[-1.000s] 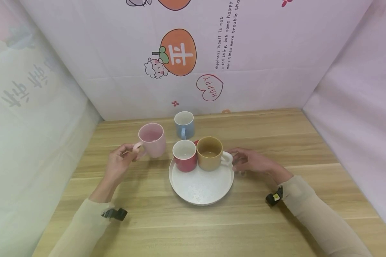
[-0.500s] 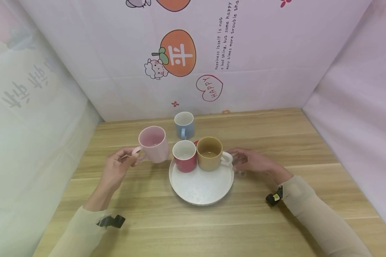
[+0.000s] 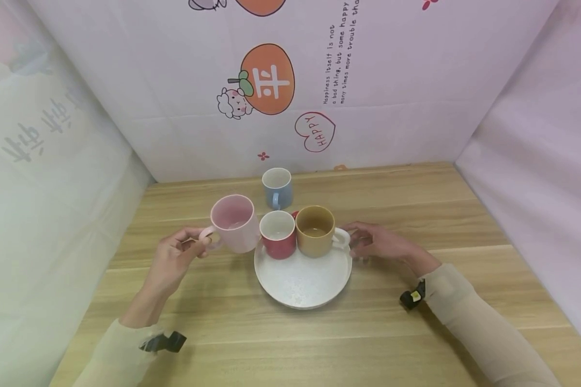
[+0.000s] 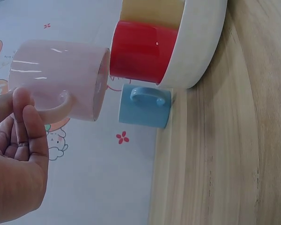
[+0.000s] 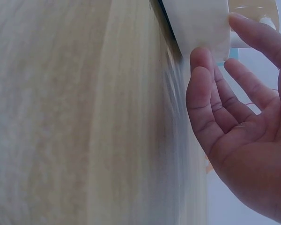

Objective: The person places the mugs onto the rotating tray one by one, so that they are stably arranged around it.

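Note:
My left hand (image 3: 176,258) pinches the handle of a pink mug (image 3: 239,231) between thumb and fingers. The mug is upright, held in the air at the left edge of a round white tray (image 3: 302,287). On the tray's back part stand a red mug (image 3: 278,248) with a white inside and a mustard-yellow mug (image 3: 312,246) with a white handle. At the tray's right side is my right hand (image 3: 380,242). In the right wrist view its thumb tip meets the rim and the loosely bent fingers (image 5: 199,89) lie by the tray wall (image 5: 201,26).
Behind the tray a light blue mug (image 3: 278,198) stands on the wooden table (image 3: 290,349), its handle facing me. Printed cloth walls (image 3: 392,118) enclose the table at the back and both sides.
My left hand has brought the pink mug right and nearer to me, up to the tray's left edge beside the red mug. The right hand and the tray have stayed still.

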{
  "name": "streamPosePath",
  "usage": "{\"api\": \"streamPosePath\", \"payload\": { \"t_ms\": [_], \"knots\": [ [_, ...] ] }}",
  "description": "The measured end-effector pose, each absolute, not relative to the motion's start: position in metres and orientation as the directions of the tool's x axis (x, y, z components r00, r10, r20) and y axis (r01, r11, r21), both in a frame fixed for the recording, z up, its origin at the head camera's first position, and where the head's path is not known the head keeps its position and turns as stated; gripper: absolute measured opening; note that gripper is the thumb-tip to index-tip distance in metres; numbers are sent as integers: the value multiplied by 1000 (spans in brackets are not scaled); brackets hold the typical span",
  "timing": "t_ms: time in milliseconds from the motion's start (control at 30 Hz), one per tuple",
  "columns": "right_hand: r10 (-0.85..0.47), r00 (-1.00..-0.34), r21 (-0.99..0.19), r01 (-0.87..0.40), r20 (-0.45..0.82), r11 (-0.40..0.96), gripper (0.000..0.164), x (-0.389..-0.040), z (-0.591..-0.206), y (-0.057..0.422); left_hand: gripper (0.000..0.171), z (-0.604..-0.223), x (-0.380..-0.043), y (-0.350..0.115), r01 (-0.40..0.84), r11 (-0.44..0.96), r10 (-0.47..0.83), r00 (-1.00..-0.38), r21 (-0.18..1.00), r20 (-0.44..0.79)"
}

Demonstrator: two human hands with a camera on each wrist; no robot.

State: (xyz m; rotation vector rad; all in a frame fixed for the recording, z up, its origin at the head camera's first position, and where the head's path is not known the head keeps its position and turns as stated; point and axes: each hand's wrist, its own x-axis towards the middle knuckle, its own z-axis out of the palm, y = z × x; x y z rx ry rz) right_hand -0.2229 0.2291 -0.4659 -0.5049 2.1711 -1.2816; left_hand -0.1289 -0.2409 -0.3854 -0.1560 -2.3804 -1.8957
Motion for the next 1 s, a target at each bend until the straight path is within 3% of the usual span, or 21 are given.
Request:
{"api": "streamPosePath", "payload": {
  "t_ms": [133,333,600,1000],
  "knots": [
    [-576,-771,-883,-39,-271,467,69,-223,-465,229,21,-384,-126,-239,138,238,34,-990,961,133],
    [-577,-771,-881,-45,-269,470,68,-223,-464,227,30,-379,-119,-234,121,255,57,-992,959,110],
    [-576,-771,-879,-45,-272,475,68,-222,-463,227,10,-379,-113,-221,151,223,88,-987,963,134],
    [-576,-769,-873,-48,-277,485,67,-222,-461,227,15,-380,-108,-200,187,249,216,-967,950,134]
  ]
}}
